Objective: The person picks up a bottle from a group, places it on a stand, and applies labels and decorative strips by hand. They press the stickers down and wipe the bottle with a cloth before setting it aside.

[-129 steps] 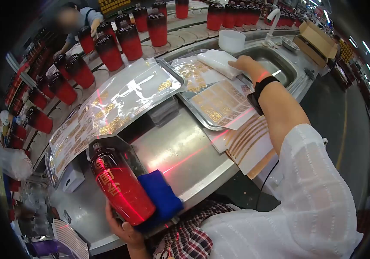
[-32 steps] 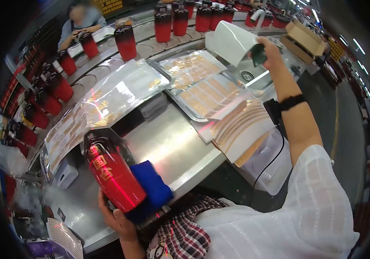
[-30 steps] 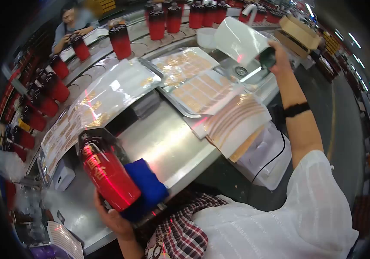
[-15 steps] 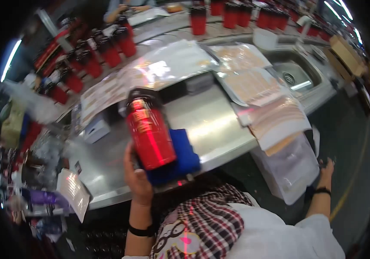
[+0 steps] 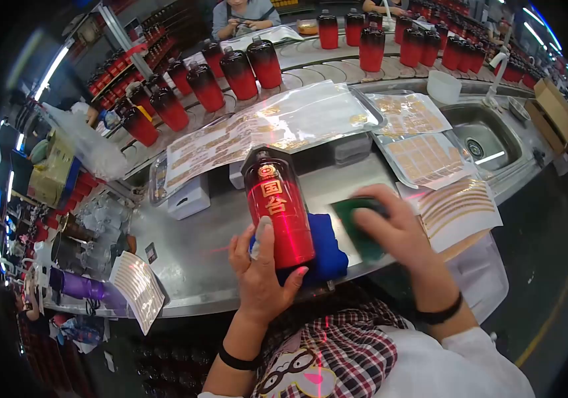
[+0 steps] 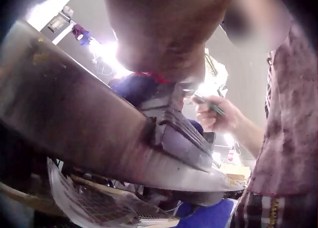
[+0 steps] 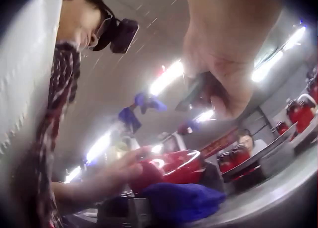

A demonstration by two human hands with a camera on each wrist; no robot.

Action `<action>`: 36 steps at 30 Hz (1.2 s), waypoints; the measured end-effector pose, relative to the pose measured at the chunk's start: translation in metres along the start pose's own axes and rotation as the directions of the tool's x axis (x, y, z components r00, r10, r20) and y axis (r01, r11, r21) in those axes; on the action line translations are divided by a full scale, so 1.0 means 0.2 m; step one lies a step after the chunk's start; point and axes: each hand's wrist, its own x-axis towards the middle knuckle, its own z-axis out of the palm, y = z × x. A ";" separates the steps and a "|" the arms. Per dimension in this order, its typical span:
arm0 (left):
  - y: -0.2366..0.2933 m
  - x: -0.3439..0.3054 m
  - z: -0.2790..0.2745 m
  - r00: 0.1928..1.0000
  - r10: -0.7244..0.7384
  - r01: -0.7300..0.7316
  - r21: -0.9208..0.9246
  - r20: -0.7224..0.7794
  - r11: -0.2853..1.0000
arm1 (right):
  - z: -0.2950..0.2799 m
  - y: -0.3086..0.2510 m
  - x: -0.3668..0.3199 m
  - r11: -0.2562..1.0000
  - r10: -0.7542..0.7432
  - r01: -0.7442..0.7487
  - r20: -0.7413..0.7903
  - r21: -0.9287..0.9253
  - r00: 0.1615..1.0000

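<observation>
A red bottle (image 5: 283, 219) with a black shoulder and gold characters lies tilted on a dark holder and a blue cloth (image 5: 327, 249). My left hand (image 5: 261, 275) rests against its lower left side, fingers spread over the glass and thumb near its base. To the right of the bottle, my right hand (image 5: 393, 225) grips a dark green flat piece (image 5: 358, 229), apart from the glass. In the right wrist view the bottle (image 7: 181, 167) lies above the blue cloth (image 7: 181, 202), and my right hand (image 7: 223, 84) is higher up with the green piece.
Trays with gold sticker sheets (image 5: 297, 123) stand behind the bottle, more sheets (image 5: 459, 209) at the right. A sink (image 5: 483, 136) is at the back right. Red bottles (image 5: 371, 50) line the conveyor. A white box (image 5: 188, 198) stands left, and a striped sheet (image 5: 139, 288) overhangs the edge.
My right hand has come back from low at the far right to beside the bottle, holding the green piece. My left hand has shifted onto the bottle's lower side. The head view has turned.
</observation>
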 end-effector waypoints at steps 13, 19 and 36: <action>-0.12 -0.08 0.12 0.976 -0.216 0.199 -0.347 -0.012 0.916 | -0.18 0.07 1.00 0.386 -0.081 0.332 0.326 -0.861 0.942; -0.13 -0.10 0.14 0.955 -0.297 0.275 -0.445 0.023 0.852 | 0.03 0.25 1.48 0.291 0.173 0.391 0.450 -0.873 0.876; -0.17 -0.09 0.13 0.969 -0.248 0.227 -0.457 0.014 0.860 | 0.19 0.28 1.33 0.171 0.252 0.562 0.587 -0.809 0.769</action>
